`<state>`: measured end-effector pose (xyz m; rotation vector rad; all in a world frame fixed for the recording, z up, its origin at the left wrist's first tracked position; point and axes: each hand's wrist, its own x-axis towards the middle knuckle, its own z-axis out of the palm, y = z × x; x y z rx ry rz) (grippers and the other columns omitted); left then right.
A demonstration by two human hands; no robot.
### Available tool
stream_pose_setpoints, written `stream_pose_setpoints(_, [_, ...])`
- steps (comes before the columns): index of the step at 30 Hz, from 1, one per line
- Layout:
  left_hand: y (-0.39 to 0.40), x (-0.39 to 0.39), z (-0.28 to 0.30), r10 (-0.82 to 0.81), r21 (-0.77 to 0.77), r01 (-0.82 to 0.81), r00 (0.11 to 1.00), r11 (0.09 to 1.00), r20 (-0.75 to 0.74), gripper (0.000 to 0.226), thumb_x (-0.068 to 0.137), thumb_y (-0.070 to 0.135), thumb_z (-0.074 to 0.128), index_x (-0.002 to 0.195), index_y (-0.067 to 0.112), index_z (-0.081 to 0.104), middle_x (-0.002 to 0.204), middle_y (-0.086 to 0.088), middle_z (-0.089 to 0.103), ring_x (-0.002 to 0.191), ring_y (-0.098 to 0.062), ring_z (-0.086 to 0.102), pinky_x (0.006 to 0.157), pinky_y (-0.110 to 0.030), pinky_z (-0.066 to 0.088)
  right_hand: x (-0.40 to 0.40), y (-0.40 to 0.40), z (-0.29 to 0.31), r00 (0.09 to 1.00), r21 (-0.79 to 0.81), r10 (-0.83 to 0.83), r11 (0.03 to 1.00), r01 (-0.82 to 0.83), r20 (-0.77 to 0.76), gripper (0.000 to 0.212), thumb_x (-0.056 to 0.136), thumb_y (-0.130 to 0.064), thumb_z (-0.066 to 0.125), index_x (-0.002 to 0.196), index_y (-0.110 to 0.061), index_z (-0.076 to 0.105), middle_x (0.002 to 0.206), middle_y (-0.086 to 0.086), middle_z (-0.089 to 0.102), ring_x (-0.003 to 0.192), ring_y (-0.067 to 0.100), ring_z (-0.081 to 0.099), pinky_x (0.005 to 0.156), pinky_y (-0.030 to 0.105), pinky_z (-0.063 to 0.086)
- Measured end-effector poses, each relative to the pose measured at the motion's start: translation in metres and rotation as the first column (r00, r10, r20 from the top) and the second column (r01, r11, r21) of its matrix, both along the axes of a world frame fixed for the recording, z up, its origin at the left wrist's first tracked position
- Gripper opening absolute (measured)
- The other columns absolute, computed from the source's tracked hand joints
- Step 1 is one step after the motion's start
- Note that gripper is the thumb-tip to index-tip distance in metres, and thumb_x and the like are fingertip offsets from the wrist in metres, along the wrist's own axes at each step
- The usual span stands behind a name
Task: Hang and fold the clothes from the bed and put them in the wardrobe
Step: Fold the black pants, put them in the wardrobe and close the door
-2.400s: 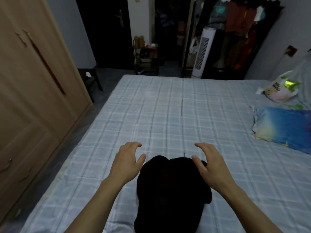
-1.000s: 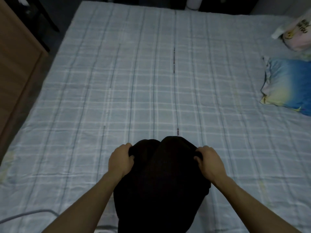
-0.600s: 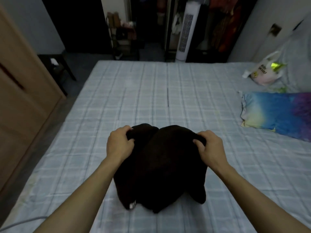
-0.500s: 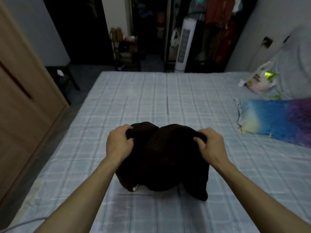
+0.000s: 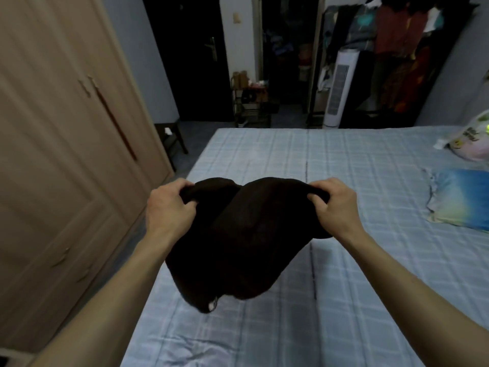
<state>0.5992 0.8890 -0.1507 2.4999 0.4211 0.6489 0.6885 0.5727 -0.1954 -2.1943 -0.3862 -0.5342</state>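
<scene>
Here, left hand [image 5: 169, 207] and right hand [image 5: 334, 205], fingers clenched on black garment [image 5: 243, 242], above bed [image 5: 344, 160].

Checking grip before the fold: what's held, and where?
The black garment, held off the bed: left hand grips its upper left edge, right hand its upper right edge.

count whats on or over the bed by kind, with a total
dark garment, gripped at its top edge by the left hand and right hand: 1
blue pillow: 1
plastic bag: 1
total: 3
</scene>
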Motion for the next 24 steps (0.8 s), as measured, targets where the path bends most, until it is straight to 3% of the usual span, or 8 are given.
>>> stream_pose_setpoints(4, [0.024,-0.022,-0.010,0.017,0.028,-0.015,0.995,0.999,-0.094,0.030,0.074,0.012,0.068,0.097,0.030,0.073,0.096,0.004,0.072,0.095,-0.022,0.066,0.083,-0.040,0.055,-0.020,0.022,-0.011,0.999,-0.044,0.045,0.998,-0.046,-0.024,0.017,0.081,-0.001,0.072,0.095,-0.010,0.076,0.088,0.002,0.068,0.083,0.016,0.061,0.082,0.022,0.045])
stream_pose_setpoints(8, [0.055,-0.031,-0.041,0.002,-0.010,-0.004,0.984,1.000,-0.175,0.033,0.075,0.012,0.070,0.105,0.027,0.073,0.108,0.002,0.073,0.102,-0.023,0.066,0.088,-0.041,0.056,-0.027,0.046,-0.027,0.995,-0.103,0.040,0.994,-0.049,-0.095,0.018,0.082,-0.003,0.072,0.097,-0.013,0.077,0.089,0.000,0.067,0.085,0.016,0.062,0.083,0.027,0.047])
stream_pose_setpoints(14, [0.109,-0.014,-0.106,-0.118,-0.135,0.086,0.961,0.987,-0.249,0.027,0.078,0.014,0.072,0.104,0.021,0.071,0.106,0.000,0.071,0.100,-0.023,0.066,0.086,-0.035,0.053,-0.036,0.093,-0.060,0.956,-0.283,-0.117,0.958,0.038,-0.268,0.022,0.085,-0.006,0.069,0.107,-0.010,0.073,0.105,0.010,0.068,0.101,0.027,0.062,0.095,0.034,0.046])
stream_pose_setpoints(18, [0.141,0.000,-0.156,-0.227,-0.233,0.148,0.905,0.961,-0.360,0.035,0.086,0.023,0.069,0.119,0.014,0.066,0.119,-0.006,0.067,0.106,-0.023,0.064,0.090,-0.031,0.048,-0.046,0.124,-0.089,0.856,-0.424,-0.192,0.905,-0.036,-0.481,0.044,0.089,-0.018,0.067,0.132,-0.011,0.059,0.129,0.014,0.061,0.122,0.030,0.055,0.104,0.033,0.038])
stream_pose_setpoints(24, [0.170,-0.008,-0.205,-0.327,-0.284,0.215,0.833,0.934,-0.446,0.034,0.089,0.027,0.068,0.120,0.015,0.066,0.119,-0.002,0.068,0.105,-0.021,0.065,0.084,-0.028,0.047,-0.099,0.157,-0.128,0.780,-0.437,-0.190,0.892,-0.117,-0.596,0.056,0.090,-0.027,0.068,0.141,-0.014,0.049,0.138,0.012,0.053,0.127,0.026,0.050,0.106,0.031,0.036])
